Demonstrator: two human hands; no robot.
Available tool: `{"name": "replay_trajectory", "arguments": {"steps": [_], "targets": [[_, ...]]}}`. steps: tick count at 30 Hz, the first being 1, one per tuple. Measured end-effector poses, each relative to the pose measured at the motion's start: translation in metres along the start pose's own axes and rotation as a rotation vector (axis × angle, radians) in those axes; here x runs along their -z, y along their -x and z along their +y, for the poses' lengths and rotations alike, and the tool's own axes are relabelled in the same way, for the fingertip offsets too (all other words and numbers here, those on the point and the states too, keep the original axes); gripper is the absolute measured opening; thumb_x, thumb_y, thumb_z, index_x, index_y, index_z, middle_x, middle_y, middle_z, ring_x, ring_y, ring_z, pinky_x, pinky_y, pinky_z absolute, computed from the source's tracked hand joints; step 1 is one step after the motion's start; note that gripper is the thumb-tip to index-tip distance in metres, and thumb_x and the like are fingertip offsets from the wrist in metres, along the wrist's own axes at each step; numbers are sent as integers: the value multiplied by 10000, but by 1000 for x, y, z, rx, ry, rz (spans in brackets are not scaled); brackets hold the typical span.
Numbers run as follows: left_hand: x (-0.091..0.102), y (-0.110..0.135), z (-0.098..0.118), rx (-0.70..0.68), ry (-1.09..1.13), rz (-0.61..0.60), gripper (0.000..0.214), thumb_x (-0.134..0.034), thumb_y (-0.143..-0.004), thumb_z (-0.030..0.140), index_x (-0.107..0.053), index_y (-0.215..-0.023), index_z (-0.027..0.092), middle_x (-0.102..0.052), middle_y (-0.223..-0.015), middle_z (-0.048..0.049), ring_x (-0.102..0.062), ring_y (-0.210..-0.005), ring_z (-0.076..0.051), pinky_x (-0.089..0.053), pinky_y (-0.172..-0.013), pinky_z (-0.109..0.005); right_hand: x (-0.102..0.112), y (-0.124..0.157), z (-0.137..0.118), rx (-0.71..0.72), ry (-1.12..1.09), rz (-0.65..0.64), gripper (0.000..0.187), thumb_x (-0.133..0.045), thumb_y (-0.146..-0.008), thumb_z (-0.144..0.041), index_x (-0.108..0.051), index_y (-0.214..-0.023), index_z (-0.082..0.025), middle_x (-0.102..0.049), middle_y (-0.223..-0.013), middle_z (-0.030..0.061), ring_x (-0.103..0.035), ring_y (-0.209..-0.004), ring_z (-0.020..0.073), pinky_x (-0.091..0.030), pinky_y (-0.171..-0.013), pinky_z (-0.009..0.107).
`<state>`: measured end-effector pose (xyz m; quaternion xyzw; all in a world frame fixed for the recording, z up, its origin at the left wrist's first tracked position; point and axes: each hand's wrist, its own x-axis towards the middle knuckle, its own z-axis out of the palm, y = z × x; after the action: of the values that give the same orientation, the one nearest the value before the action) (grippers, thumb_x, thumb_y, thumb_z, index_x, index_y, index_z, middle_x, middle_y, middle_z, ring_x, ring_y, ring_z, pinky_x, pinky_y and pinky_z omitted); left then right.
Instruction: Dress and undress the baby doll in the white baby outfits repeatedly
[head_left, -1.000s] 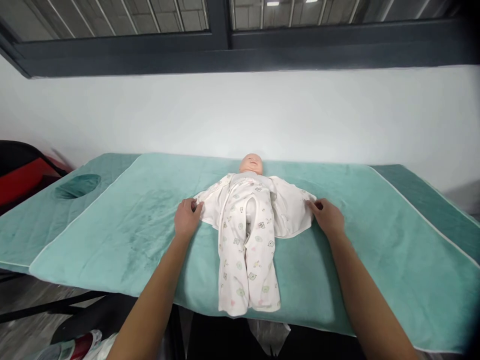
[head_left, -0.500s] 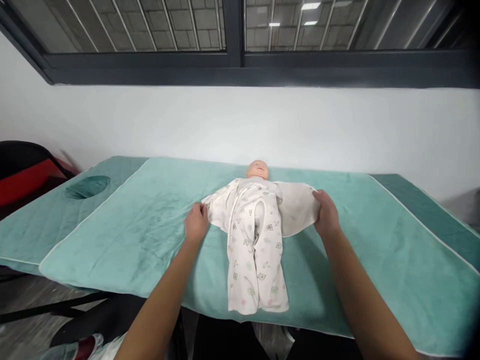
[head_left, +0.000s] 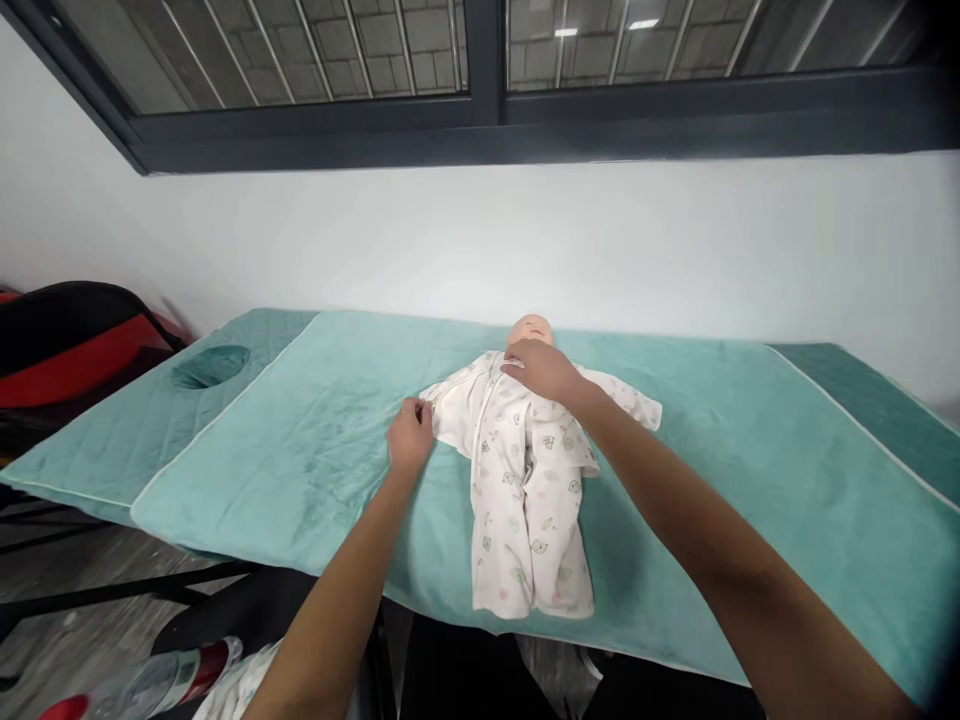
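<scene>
The left hand (head_left: 410, 434) pinches the baby shirt (head_left: 478, 392) at nine o'clock. The right hand (head_left: 547, 368) touches its twelve o'clock end, below the doll's head (head_left: 531, 328); can't tell its grip.

In my view I see a barred window (head_left: 487, 65) at twelve, white wall (head_left: 480, 240) below, a chair (head_left: 82, 350) at nine, grey floor (head_left: 90, 565) at eight.

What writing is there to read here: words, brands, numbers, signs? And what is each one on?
No text can be read in this view.
Bottle at the lower left: its partly red label is too blurred to read.
Clothes on the doll: small printed pictures, too small to tell whether any words are among them.
</scene>
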<state>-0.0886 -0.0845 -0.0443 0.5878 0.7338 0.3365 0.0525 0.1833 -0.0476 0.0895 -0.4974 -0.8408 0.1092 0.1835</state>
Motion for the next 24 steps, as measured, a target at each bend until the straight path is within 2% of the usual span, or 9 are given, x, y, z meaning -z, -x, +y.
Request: {"name": "replay_trajectory", "arguments": {"steps": [2, 4, 6, 8, 11, 13, 16, 20, 24], "targets": [[0, -1, -1, 7, 17, 8, 268, -444, -961, 426, -598, -1015, 214, -718, -941, -74, -645, -827, -226, -391, -688, -300, -4, -26, -2, -40, 186, -130, 301, -520, -948, -393, -690, -1045, -164, -673, -1176, 152, -585, -1095, 293, -445, -827, 356], [-1, -1, -2, 10, 25, 10, 257, -451, -959, 421, -600, -1002, 217, -719, -936, -75, -645, -825, -224, -394, -685, -296, -4, -47, -6, -77, 277, -266, 321, -585, -903, -437, -696, -1008, -155, -701, -1070, 159, -622, -979, 295, -452, -770, 363], [-1, -1, -3, 11, 26, 5, 255, -451, -960, 421, -600, -995, 218, -717, -932, -74, -644, -824, -223, -397, -683, -294, -2, -61, -9, -99, 289, -371, 308, -688, -818, -440, -707, -930, -154, -717, -896, 127, -644, -820, 269, -453, -707, 352], [-1, -1, -3, 7, 29, 3, 252, -449, -962, 420, -598, -990, 218, -715, -925, -71, -642, -819, -220, -400, -683, -294, -1, -69, -8, -63, 275, -434, 243, -739, -768, -396, -708, -862, -174, -713, -839, 87, -643, -767, 239, -442, -677, 323], [-2, -2, -5, 3, 46, 20, 245, -447, -965, 416, -590, -976, 216, -709, -902, -62, -636, -803, -213, -404, -688, -295, -5, -69, -4, 131, 254, -412, 165, -673, -836, -362, -693, -904, -214, -718, -965, 52, -640, -822, 200, -411, -657, 278], [-2, -2, -6, 14, 57, 33, 238, -447, -968, 407, -583, -972, 213, -702, -882, -58, -631, -787, -208, -407, -691, -295, -12, -68, -2, 199, 291, -362, 186, -587, -911, -365, -676, -984, -219, -715, -1011, 58, -639, -833, 192, -399, -647, 270], [-3, -2, -7, 38, 64, 43, 239, -436, -976, 400, -569, -994, 202, -695, -865, -63, -628, -768, -208, -406, -685, -298, -24, -69, -6, 124, 377, -315, 238, -531, -947, -307, -640, -1114, -177, -708, -1037, 120, -649, -849, 224, -409, -663, 286], [-3, -1, -8, 29, 64, 52, 242, -421, -988, 390, -554, -1027, 191, -691, -862, -73, -635, -765, -209, -405, -681, -299, -41, -75, -21, 37, 434, -280, 284, -551, -864, -113, -632, -1137, -123, -694, -1017, 172, -657, -862, 267, -430, -709, 323], [-3, 2, -7, 24, 74, 47, 262, -420, -988, 417, -554, -1037, 198, -692, -859, -63, -634, -759, -201, -405, -679, -295, -52, -72, -26, 89, 446, -213, 360, -467, -885, -62, -590, -1208, -163, -623, -1209, 167, -609, -1036, 272, -433, -711, 315]]}}
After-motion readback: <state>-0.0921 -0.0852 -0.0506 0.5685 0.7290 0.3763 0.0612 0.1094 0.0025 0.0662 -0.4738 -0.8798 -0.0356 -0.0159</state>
